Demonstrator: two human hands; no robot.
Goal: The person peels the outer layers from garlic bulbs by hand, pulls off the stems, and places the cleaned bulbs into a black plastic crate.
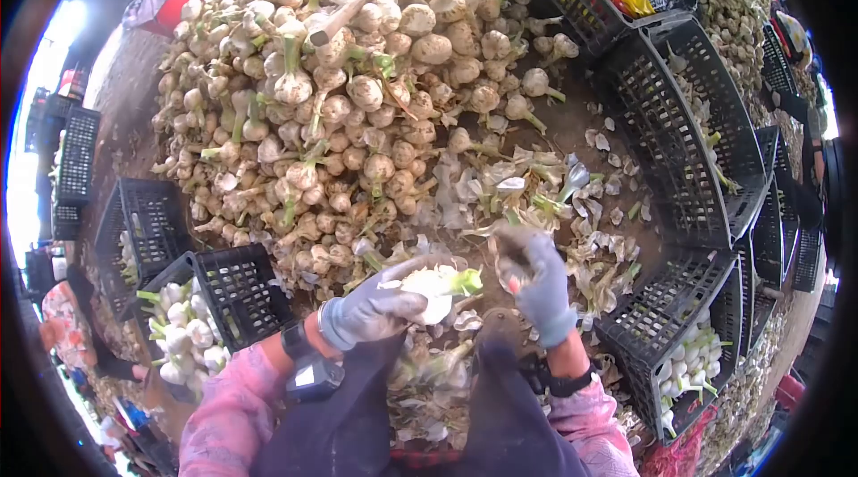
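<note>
My left hand [379, 303], in a grey glove, is closed around a white garlic bulb [435, 298] whose cut green stem points right. Some of the bulb's outer skin looks loose. Just to the right, my gloved right hand [534, 276] has its fingers curled, apart from the bulb. A small reddish bit shows at its fingers; what they hold is too small to tell. Beyond both hands rises a large heap of soil-stained garlic bulbs [366, 92] with short stems. Peeled-off garlic skins [594, 249] lie on the ground around the right hand.
On my left, a black crate [241, 294] stands beside cleaned white garlic [186, 334]. More black crates [666, 142] line the right side, one with white bulbs [693, 365]. A red bucket [174, 3] stands at the far left. Another person's patterned sleeve [67, 320] appears at the left edge.
</note>
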